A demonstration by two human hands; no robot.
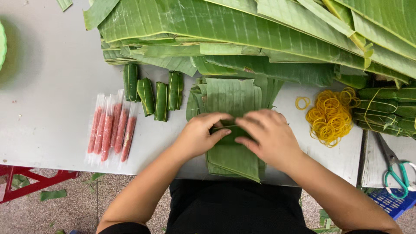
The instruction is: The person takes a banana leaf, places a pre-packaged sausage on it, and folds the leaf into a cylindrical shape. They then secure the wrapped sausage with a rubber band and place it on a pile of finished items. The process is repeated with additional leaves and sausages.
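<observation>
My left hand and my right hand meet over a small green leaf-wrapped roll, fingers pinching it from both sides. The roll rests on a stack of cut banana leaf pieces at the table's front edge. Left of my hands lie several red sausages in clear plastic sleeves. Behind them stand several finished leaf rolls, side by side. What is inside the roll under my fingers is hidden.
Long banana leaves are piled across the back of the grey table. A heap of yellow rubber bands lies to the right, beside tied leaf bundles. Green-handled scissors lie at far right.
</observation>
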